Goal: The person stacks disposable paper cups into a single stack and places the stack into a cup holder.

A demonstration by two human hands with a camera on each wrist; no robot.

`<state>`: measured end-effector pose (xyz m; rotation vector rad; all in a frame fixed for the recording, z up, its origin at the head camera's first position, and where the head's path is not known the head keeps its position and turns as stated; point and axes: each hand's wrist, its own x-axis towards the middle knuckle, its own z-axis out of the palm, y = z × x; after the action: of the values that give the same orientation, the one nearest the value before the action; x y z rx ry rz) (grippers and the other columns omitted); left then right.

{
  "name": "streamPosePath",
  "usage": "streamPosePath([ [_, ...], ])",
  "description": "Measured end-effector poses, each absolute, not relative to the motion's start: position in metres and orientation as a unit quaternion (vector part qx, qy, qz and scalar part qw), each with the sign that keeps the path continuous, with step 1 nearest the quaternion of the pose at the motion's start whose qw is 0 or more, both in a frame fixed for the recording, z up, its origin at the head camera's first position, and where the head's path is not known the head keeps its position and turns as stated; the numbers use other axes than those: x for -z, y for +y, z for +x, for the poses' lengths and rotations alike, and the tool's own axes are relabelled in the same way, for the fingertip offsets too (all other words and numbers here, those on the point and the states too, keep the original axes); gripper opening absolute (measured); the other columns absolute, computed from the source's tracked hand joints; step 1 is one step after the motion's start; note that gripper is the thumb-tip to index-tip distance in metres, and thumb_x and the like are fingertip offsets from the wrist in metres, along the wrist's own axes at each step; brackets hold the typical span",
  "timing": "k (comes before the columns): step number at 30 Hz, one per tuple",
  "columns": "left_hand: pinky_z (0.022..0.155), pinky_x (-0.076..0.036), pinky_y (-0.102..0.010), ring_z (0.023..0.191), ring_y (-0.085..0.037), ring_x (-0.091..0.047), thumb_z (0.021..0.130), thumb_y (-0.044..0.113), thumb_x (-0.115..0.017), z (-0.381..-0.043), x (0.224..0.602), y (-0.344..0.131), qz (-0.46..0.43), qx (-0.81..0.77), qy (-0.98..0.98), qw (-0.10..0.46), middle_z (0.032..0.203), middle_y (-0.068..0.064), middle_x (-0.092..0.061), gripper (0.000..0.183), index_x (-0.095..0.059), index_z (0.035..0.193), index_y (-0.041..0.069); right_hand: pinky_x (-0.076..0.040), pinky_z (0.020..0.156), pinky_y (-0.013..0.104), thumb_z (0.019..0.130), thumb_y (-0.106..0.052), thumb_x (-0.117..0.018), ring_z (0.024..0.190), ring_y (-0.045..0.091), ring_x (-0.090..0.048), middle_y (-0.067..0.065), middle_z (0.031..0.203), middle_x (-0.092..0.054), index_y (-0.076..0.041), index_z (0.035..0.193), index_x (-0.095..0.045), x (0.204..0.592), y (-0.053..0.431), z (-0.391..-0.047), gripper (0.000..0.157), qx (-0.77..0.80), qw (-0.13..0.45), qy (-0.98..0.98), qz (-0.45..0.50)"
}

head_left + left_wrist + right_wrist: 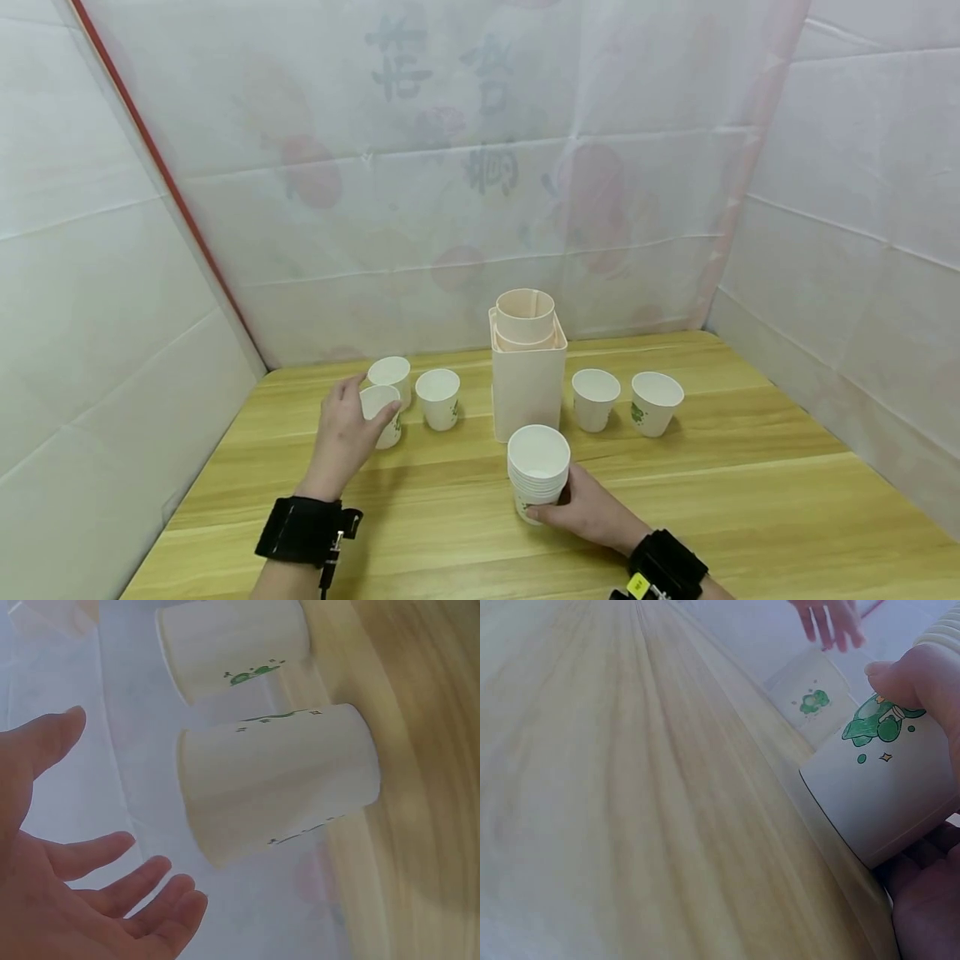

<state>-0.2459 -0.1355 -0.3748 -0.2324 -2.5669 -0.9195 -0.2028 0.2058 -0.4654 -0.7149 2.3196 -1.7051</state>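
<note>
My right hand point(592, 508) grips a stack of white paper cups point(538, 467) near the middle of the table. A green cartoon print shows on the stack's lowest cup point(892, 780) in the right wrist view. Over at the left, my left hand point(348, 433) is beside a single paper cup point(382, 421), thumb and fingers spread. The left wrist view shows a gap between those fingers point(161, 874) and the nearest cup point(281, 780). Right behind that cup stands another paper cup point(392, 379), with a third cup point(438, 400) to its right.
A tall cream cup dispenser point(527, 392) with a round tube on top stands behind the stack. To its right are two more paper cups, one nearer point(595, 404) and one farther right point(656, 406). White sheeting point(465, 208) encloses the wooden table point(435, 533) at the back and sides.
</note>
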Motion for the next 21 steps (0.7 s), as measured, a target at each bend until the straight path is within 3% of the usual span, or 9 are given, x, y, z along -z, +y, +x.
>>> streamPosePath([
  [10, 0.085, -0.039, -0.059, 0.107, -0.047, -0.038, 0.078, 0.036, -0.072, -0.255, 0.392, -0.137, -0.034, 0.349, -0.920, 0.174, 0.124, -0.031, -0.037, 0.075, -0.036, 0.132, -0.002, -0.032, 0.098, 0.046, 0.079, -0.021, -0.072, 0.117, 0.022, -0.042, 0.004, 0.129, -0.046, -0.020, 0.134, -0.031, 0.462, 0.205, -0.200, 0.069, 0.577, 0.083, 0.771, -0.256],
  [21, 0.086, -0.042, -0.057, 0.107, -0.042, -0.042, 0.080, 0.028, -0.071, -0.262, 0.403, -0.133, -0.023, 0.371, -0.914, 0.165, 0.124, -0.033, -0.037, 0.075, -0.031, 0.135, -0.003, -0.034, 0.098, 0.041, 0.079, -0.020, -0.072, 0.117, 0.021, -0.043, 0.003, 0.128, -0.046, -0.020, 0.133, -0.033, 0.462, 0.205, -0.200, 0.067, 0.574, 0.083, 0.774, -0.254],
])
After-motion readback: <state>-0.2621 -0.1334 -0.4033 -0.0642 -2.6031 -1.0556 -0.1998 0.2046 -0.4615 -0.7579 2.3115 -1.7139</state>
